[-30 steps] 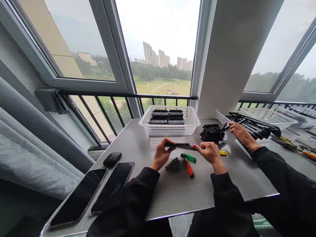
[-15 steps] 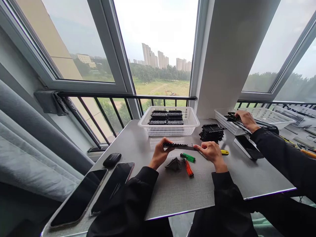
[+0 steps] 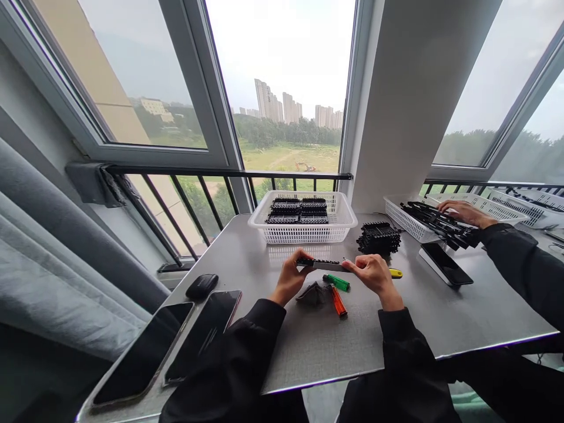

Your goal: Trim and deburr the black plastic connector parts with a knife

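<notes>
My left hand (image 3: 289,277) is closed around a dark, toothed plastic strip (image 3: 324,261), held level above the table. My right hand (image 3: 374,271) grips a yellow-handled knife (image 3: 396,273). Its flat grey blade (image 3: 328,267) runs left along the underside of the strip; whether it touches cannot be made out. Below the hands lie a green lighter (image 3: 336,282), an orange lighter (image 3: 338,302) and a crumpled dark grey cloth-like piece (image 3: 311,295).
A white basket (image 3: 304,235) holds black toothed parts; a stack of similar parts (image 3: 378,238) stands beside it. Phones (image 3: 143,352) and a black case (image 3: 201,286) lie left. At right, a co-worker's hand (image 3: 467,212) touches black strips (image 3: 436,222) by another basket (image 3: 403,220).
My right hand and the knife have shifted slightly left along the strip. The co-worker's hand has moved right, and a bundle of black strips now lies across the right basket's edge.
</notes>
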Demonstrator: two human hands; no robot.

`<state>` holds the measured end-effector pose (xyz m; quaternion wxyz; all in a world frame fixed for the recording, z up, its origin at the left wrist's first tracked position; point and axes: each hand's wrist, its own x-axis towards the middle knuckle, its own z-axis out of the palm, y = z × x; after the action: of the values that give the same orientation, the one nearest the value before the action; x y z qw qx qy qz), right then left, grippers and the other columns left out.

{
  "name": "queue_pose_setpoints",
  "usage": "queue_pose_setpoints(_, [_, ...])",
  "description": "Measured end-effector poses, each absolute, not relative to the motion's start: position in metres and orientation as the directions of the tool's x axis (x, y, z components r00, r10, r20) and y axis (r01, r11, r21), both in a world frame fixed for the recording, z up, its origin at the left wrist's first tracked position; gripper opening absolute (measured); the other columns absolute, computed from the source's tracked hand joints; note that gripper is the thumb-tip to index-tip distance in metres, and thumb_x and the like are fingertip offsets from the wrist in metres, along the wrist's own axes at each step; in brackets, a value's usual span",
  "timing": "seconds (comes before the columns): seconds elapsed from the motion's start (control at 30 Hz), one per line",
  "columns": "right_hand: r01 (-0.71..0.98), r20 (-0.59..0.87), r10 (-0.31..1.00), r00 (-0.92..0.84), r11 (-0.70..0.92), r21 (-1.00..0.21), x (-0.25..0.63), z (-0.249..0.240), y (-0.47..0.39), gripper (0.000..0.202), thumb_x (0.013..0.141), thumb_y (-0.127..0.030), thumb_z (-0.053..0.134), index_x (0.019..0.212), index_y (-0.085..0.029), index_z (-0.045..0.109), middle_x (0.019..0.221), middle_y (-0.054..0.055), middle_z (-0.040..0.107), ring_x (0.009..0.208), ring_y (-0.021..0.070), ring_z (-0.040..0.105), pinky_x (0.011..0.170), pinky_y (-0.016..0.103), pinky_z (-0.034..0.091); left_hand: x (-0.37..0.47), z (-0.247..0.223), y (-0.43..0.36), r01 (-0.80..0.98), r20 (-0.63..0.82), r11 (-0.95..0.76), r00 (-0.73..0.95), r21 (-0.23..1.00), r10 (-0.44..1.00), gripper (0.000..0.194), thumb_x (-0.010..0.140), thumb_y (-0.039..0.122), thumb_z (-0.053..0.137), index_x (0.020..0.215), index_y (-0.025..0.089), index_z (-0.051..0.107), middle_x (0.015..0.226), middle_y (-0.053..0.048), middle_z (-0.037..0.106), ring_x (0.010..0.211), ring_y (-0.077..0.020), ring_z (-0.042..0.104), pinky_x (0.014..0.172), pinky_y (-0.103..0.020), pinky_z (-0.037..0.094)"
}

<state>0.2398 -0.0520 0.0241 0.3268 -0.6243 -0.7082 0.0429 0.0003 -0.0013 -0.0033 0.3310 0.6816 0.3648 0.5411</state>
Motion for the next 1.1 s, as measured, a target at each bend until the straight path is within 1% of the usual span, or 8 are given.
queue_pose_setpoints(0.37, [0.875, 0.406, 0.914, 0.013, 0.186, -0.447, 0.248, 0.019, -0.051, 0.067, 0.082, -0.075, 0.045, 0.046, -0.018, 0.036, 0.046, -0.002, 0.04, 0.049, 0.0104, 0.032, 0.053, 0.027, 0.018, 0.0, 0.0, -0.003, 0.078, 0.491, -0.501, 0.12, 0.862, 0.863, 0.018, 0.067, 0.016, 0.073, 0.076, 0.021, 0.058, 0.075, 0.001, 0.066, 0.073, -0.0168, 0.062, 0.073, -0.029, 0.047])
queue_pose_setpoints(0.5, [0.846, 0.403, 0.913, 0.065, 0.164, -0.507, 0.263, 0.017, -0.049, 0.068, 0.079, -0.075, 0.05, 0.045, -0.019, 0.032, 0.045, -0.003, 0.036, 0.048, 0.0101, 0.03, 0.052, 0.028, 0.017, -0.002, 0.001, -0.001, 0.09, 0.498, -0.503, 0.069, 0.86, 0.864, 0.019, 0.067, 0.016, 0.074, 0.077, 0.021, 0.059, 0.077, 0.001, 0.066, 0.075, -0.0167, 0.062, 0.075, -0.029, 0.047])
queue_pose_setpoints(0.63, [0.687, 0.42, 0.904, 0.082, 0.254, -0.68, 0.261, 0.015, -0.045, 0.065, 0.085, -0.071, 0.043, 0.046, -0.019, 0.04, 0.047, -0.004, 0.032, 0.048, 0.0097, 0.03, 0.051, 0.026, 0.021, 0.0, -0.001, -0.002, 0.114, 0.511, -0.517, 0.085, 0.848, 0.856, 0.018, 0.068, 0.017, 0.073, 0.079, 0.02, 0.059, 0.078, 0.001, 0.066, 0.077, -0.017, 0.062, 0.075, -0.03, 0.047])
queue_pose_setpoints(0.7, [0.604, 0.411, 0.91, 0.061, 0.294, -0.741, 0.25, 0.016, -0.043, 0.061, 0.087, -0.068, 0.043, 0.055, -0.018, 0.055, 0.052, -0.003, 0.041, 0.051, 0.0109, 0.038, 0.052, 0.025, 0.026, 0.002, -0.002, -0.004, 0.118, 0.52, -0.529, 0.098, 0.841, 0.849, 0.018, 0.069, 0.018, 0.073, 0.08, 0.02, 0.059, 0.079, 0.0, 0.066, 0.077, -0.0172, 0.062, 0.075, -0.031, 0.048])
queue_pose_setpoints(0.8, [0.525, 0.399, 0.917, -0.005, 0.342, -0.78, 0.228, 0.017, -0.043, 0.045, 0.08, -0.062, 0.06, 0.079, -0.018, 0.07, 0.075, 0.002, 0.06, 0.069, 0.0149, 0.054, 0.061, 0.024, 0.038, 0.004, -0.003, -0.006, 0.129, 0.538, -0.549, 0.112, 0.826, 0.835, 0.019, 0.071, 0.022, 0.073, 0.082, 0.02, 0.058, 0.081, 0.0, 0.065, 0.078, -0.0176, 0.063, 0.076, -0.032, 0.048])
queue_pose_setpoints(0.87, [0.494, 0.388, 0.921, -0.016, 0.345, -0.798, 0.216, 0.017, -0.043, 0.039, 0.076, -0.056, 0.067, 0.086, -0.019, 0.072, 0.086, 0.004, 0.062, 0.077, 0.017, 0.057, 0.067, 0.026, 0.042, 0.005, -0.003, -0.009, 0.141, 0.553, -0.568, 0.133, 0.811, 0.823, 0.02, 0.072, 0.025, 0.073, 0.083, 0.02, 0.057, 0.081, -0.001, 0.064, 0.079, -0.0179, 0.063, 0.076, -0.032, 0.048])
queue_pose_setpoints(1.0, [0.357, 0.342, 0.94, -0.011, 0.323, -0.877, 0.206, 0.017, -0.045, 0.031, 0.074, -0.048, 0.071, 0.08, -0.017, 0.071, 0.081, 0.003, 0.061, 0.077, 0.0175, 0.058, 0.064, 0.026, 0.043, 0.005, -0.005, -0.01, 0.165, 0.599, -0.615, 0.143, 0.771, 0.788, 0.028, 0.076, 0.031, 0.072, 0.094, 0.022, 0.052, 0.083, -0.001, 0.06, 0.082, -0.0184, 0.061, 0.08, -0.035, 0.048])
queue_pose_setpoints(1.1, [0.203, 0.323, 0.946, 0.0, 0.317, -0.927, 0.204, 0.017, -0.046, 0.03, 0.069, -0.045, 0.076, 0.077, -0.017, 0.069, 0.076, 0.001, 0.058, 0.068, 0.0143, 0.055, 0.058, 0.024, 0.041, 0.007, -0.01, -0.008, 0.172, 0.625, -0.626, 0.063, 0.761, 0.778, 0.046, 0.076, 0.037, 0.072, 0.11, 0.024, 0.044, 0.103, -0.005, 0.057, 0.101, -0.0221, 0.059, 0.092, -0.042, 0.045])
